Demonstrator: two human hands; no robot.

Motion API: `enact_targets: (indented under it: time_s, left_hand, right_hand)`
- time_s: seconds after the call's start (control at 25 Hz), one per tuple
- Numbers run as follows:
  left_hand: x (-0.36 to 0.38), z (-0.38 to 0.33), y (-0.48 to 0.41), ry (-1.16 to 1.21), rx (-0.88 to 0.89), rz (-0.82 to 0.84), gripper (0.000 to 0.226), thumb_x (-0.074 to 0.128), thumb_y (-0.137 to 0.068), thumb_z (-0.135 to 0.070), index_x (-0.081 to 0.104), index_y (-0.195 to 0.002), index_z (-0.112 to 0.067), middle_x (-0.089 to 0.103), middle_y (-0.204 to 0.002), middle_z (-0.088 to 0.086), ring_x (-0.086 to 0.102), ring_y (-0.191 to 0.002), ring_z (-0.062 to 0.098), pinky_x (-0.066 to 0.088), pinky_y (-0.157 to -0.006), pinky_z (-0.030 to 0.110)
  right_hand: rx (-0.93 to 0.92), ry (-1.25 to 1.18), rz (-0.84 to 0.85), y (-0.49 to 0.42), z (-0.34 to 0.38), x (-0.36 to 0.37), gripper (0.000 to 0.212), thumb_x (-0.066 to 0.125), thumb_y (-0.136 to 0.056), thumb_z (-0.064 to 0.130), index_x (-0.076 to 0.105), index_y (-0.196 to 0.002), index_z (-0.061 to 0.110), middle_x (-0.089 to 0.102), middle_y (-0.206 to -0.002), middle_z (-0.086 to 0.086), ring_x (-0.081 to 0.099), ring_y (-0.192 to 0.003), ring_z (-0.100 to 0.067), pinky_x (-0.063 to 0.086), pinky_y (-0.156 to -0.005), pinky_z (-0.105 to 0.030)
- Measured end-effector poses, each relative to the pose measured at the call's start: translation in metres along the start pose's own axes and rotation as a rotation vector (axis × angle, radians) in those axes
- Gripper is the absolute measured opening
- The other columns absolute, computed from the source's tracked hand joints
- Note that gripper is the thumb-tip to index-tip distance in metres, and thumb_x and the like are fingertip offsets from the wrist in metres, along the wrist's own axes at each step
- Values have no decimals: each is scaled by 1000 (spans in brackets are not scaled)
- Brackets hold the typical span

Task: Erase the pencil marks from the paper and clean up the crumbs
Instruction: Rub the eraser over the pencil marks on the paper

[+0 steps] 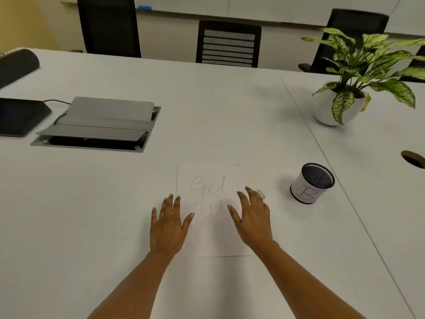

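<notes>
Office meeting room: long white table (230,107), mesh chairs (228,44), whiteboard (276,8).

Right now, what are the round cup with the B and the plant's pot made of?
The cup looks like black metal mesh, its inside showing a fine grid, with a white paper-like band wrapped round it. The pot is smooth, white and faintly shiny: probably ceramic, maybe plastic.
</notes>
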State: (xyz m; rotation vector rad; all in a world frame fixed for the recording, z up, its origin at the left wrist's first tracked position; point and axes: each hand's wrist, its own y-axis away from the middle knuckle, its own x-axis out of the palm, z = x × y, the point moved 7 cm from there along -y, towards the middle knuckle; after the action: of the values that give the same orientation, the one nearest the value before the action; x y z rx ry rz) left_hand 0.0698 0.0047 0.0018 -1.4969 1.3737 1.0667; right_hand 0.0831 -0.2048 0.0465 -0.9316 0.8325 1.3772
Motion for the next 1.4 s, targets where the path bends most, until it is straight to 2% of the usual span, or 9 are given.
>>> enact_targets:
  time_s: [0.28, 0.36, 0.48, 0.68, 0.84, 1.0, 1.16, 1.32, 1.4]
  left_hand:
    - [35, 22, -4, -96, 7, -32, 77, 8, -94, -58, 51, -128, -5, 53, -132, 14, 49, -123, 30, 27, -102, 52]
    - [38, 21, -5, -75, 16, -21, 74, 9, -94, -58, 47, -131, -6, 50, -135, 13, 46, -125, 28, 14, -112, 48]
    - [40, 23, -4, -56, 10, -17, 70, 10, -95, -57, 42, -135, -9, 47, -139, 11, 42, -129, 24, 0, -111, 39]
    - [40, 24, -3, -59, 16, -18, 67, 10, -95, -56, 37, -137, -12, 45, -140, 10, 37, -132, 23, 3, -111, 42]
    - [41, 25, -4, -60, 19, -29, 63, 10, -95, -55, 33, -138, -15, 44, -141, 9, 28, -133, 20, 5, -110, 43]
    - [41, 24, -3, -61, 22, -30, 63, 11, -95, -55, 33, -138, -16, 44, -142, 9, 33, -133, 22, 5, -111, 43]
    - [41, 25, -4, -45, 25, -46, 61, 11, -95, -56, 30, -139, -18, 42, -143, 8, 24, -135, 19, 4, -110, 43]
    - [40, 24, -4, -28, 34, -68, 61, 11, -94, -56, 27, -140, -21, 36, -146, 4, 6, -142, 11, 4, -111, 44]
    - [40, 24, -4, -22, 34, -71, 64, 12, -94, -59, 29, -141, -19, 36, -146, 4, 13, -140, 13, 4, -111, 44]
  right_hand:
    - [131, 29, 88, -3, -42, 41, 54, 39, -91, 44, 30, -135, 14, 22, -150, -11, 14, -139, -26, 19, -112, -44]
    - [155, 1, 56, -12, -51, 39, 53, 45, -90, 39, 32, -134, 13, 20, -150, -13, 14, -139, -27, 18, -113, -43]
    - [191, -70, -12, -27, -65, 35, 48, 53, -87, 29, 39, -131, 15, 23, -149, -14, 16, -138, -28, 20, -113, -42]
    - [312, -185, -86, -45, -83, 31, 37, 48, -90, 15, 46, -127, 14, 32, -144, -18, 23, -135, -30, 26, -109, -42]
    - [300, -80, -228, -53, -85, 23, 23, 47, -89, 6, 62, -106, 11, 59, -116, -14, 47, -110, -33, 38, -87, -40]
    - [378, -423, -358, -48, -73, 22, 21, 48, -88, 2, 62, -100, 13, 48, -108, -4, 55, -91, -24, 42, -78, -27]
    - [185, -634, -278, -47, -22, 38, 33, 51, -87, 0, 56, -115, 16, 44, -102, 0, 52, -86, -4, 42, -75, -4]
    - [164, -749, -205, -45, 2, 61, 33, 55, -84, 1, 53, -115, 12, 50, -100, 7, 54, -93, 0, 42, -76, 0]
    - [169, -765, -186, -40, 4, 69, 29, 57, -84, 3, 54, -111, 13, 52, -97, 12, 56, -91, -3, 42, -76, 0]
